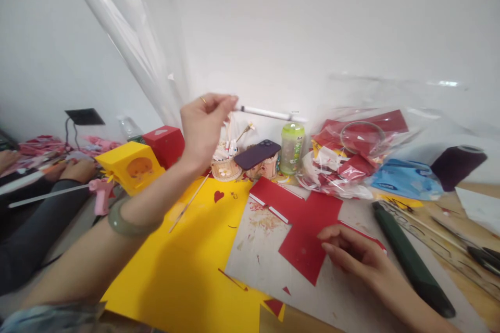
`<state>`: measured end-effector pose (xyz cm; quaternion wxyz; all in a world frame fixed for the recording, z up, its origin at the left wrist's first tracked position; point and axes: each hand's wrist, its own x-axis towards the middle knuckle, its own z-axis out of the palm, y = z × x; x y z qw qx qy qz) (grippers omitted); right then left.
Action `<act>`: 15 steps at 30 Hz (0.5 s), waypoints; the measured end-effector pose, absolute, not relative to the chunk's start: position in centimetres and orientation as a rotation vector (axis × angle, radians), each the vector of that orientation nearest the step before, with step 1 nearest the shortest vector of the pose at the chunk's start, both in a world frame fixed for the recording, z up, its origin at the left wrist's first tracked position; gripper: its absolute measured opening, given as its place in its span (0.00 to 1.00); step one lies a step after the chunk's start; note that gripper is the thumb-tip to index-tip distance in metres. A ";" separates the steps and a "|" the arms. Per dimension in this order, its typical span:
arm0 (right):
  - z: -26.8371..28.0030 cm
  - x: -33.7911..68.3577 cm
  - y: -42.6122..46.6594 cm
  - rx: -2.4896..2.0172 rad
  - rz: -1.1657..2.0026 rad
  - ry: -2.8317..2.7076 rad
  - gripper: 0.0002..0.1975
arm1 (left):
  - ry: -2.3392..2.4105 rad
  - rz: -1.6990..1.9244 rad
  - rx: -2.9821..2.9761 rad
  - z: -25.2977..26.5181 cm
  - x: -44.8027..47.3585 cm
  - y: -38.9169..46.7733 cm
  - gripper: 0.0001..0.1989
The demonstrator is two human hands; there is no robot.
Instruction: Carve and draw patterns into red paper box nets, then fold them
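Head view: your left hand (207, 127) pinches a slim, white, banded rod (269, 113); your right hand (355, 250), half-open and loosely curled, is at the flat, cross-shaped red card (304, 221).

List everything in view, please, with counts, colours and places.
Board: one, grey, centre
Sheet: one, yellow, centre
Card: one, red, on board
Pen: one, white, upper centre
Boxes: two, yellow and red, left
Glue gun: one, pink, left
Pots: two, pale, back
Phone: one, purple, back
Bottle: one, green, back
Scrap bag: one, clear, back
Packet: one, blue, right
Spool: one, purple, right
Tool: one, green, right
Scissors: one, black, right
Scraps: several, red, scattered
Co-worker's sleeves: count unclear, dark, left
Left hand: one, bare, holding pen
Right hand: one, bare, by card
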<state>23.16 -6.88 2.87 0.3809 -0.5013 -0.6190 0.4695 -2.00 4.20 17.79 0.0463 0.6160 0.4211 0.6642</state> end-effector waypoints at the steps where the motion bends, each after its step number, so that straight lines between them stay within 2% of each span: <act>1: 2.9 23.2 -6.9 -1.222 1.237 -1.557 0.15 | 1.218 1.930 1.791 16.8 -0.7 3.0 0.08; 5: 3.1 23.5 -7.3 -0.908 1.370 -1.415 0.30 | 1.004 1.375 1.615 11.1 4.1 -1.2 0.07; 7: 3.4 23.7 -7.5 -0.878 1.373 -1.299 0.28 | 0.954 1.110 1.538 8.6 5.7 -2.4 0.09; 10: 4.1 24.0 -7.6 -1.002 1.390 -1.136 0.17 | 0.941 0.850 1.562 6.8 6.7 -3.2 0.12; 15: 4.5 24.1 -7.4 -0.999 1.450 -1.144 0.19 | 0.908 0.565 2.249 7.0 6.3 -3.8 0.12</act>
